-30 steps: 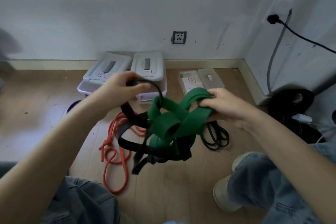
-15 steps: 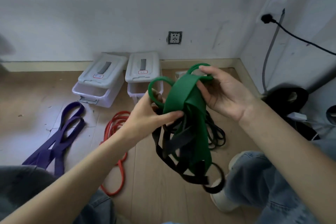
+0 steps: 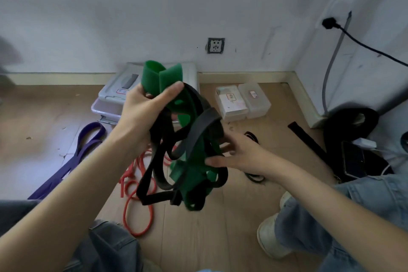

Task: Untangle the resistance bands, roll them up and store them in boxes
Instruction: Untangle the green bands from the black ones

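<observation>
A green band (image 3: 164, 76) and a black band (image 3: 198, 127) are held as one knot in mid-air above the wooden floor (image 3: 220, 238). The upper folds of the green band are clamped between the thumb and curled fingers of the left hand (image 3: 141, 112). The lower part of the tangle is touched by the right hand (image 3: 240, 154); its fingers (image 3: 215, 161) lie fairly straight against the bands, and no closed grasp is seen there.

An orange band (image 3: 136, 212) and a purple band (image 3: 81, 150) lie on the floor below, unrolled. Lidded boxes (image 3: 114, 93) stand by the wall behind.

Risk, as judged: if a black loop is pulled without being traced, the knot is likely to be tightened around the green band. If the upper clamp is loosened, the bundle may drop onto the orange band and new crossings may be formed.
</observation>
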`<state>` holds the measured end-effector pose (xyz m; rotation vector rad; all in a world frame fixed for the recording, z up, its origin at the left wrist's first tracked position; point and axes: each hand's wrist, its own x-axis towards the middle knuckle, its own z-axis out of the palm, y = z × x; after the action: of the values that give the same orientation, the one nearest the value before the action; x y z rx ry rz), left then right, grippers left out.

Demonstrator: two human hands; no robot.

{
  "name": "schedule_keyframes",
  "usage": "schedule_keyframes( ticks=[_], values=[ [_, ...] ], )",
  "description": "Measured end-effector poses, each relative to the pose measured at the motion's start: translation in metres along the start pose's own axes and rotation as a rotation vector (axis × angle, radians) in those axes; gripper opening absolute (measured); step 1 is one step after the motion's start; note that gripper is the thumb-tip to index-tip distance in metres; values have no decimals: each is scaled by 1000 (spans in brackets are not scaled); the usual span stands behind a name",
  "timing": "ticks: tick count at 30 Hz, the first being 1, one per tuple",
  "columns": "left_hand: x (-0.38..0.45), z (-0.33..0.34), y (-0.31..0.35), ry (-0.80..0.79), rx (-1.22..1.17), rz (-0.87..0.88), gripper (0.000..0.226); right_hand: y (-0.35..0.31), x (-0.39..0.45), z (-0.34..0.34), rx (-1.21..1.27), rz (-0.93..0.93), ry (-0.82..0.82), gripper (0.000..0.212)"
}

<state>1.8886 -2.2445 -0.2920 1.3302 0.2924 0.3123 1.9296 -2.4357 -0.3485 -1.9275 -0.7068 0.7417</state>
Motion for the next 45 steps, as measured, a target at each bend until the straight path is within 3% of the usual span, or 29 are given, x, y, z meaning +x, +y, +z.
schedule_keyframes(
  ticks=[2, 5, 10, 11, 14, 16, 17, 20, 23, 24, 28, 30, 32, 35, 37, 39, 42, 45],
  values=[
    [4, -6, 3, 24, -40, -15, 34, 0, 4, 1, -28, 45, 111, 16],
    [11, -18, 1, -23, 105, -21, 37, -12, 5, -13, 318, 209, 225, 7],
    [14, -34, -28, -276, 937, -367, 28, -35, -4, -42, 565, 218, 336, 18],
    [13, -32, -27, -310, 937, -420, 33, -37, -4, -43, 580, 216, 352, 19],
    [6, -30, -14, -590, 419, -564, 53, -38, -2, -39, 579, 214, 367, 23],
    [-12, -17, -17, -773, 284, -500, 52, -39, 1, -32, 596, 220, 365, 23],
    [-21, -6, -25, -783, 289, -437, 52, -39, 1, -28, 606, 229, 358, 23],
    [-34, 14, -40, -533, 328, -260, 41, -41, -2, -26, 623, 229, 298, 32],
    [-21, 8, -26, -218, 216, -264, 14, -48, -11, -42, 725, 83, 196, 45],
    [-16, 4, -20, -149, 145, -267, 11, -52, -15, -47, 656, 35, 176, 46],
    [-11, 5, -7, -107, 150, -224, 16, -57, -17, -33, 38, 55, 85, 54],
    [-12, 7, -7, -138, 200, -270, 23, -55, -14, -21, 39, 63, 73, 42],
    [-11, 5, -7, -140, 220, -329, 28, -52, -12, -19, 138, 72, 158, 26],
    [-6, -7, -2, -146, 282, -376, 35, -41, -8, -37, 133, 115, 501, 3],
    [-2, -14, 4, -189, 329, -398, 47, -36, -5, -55, 199, 105, 681, 15],
    [1, -19, 11, -205, 351, -388, 54, -35, -4, -66, 196, 88, 713, 22],
    [4, -23, 20, -183, 295, -356, 58, -32, -4, -65, -91, 164, 427, 20],
    [3, -23, 21, -111, 163, -384, 36, -35, -11, -56, -118, 142, 116, 61]
  ],
)
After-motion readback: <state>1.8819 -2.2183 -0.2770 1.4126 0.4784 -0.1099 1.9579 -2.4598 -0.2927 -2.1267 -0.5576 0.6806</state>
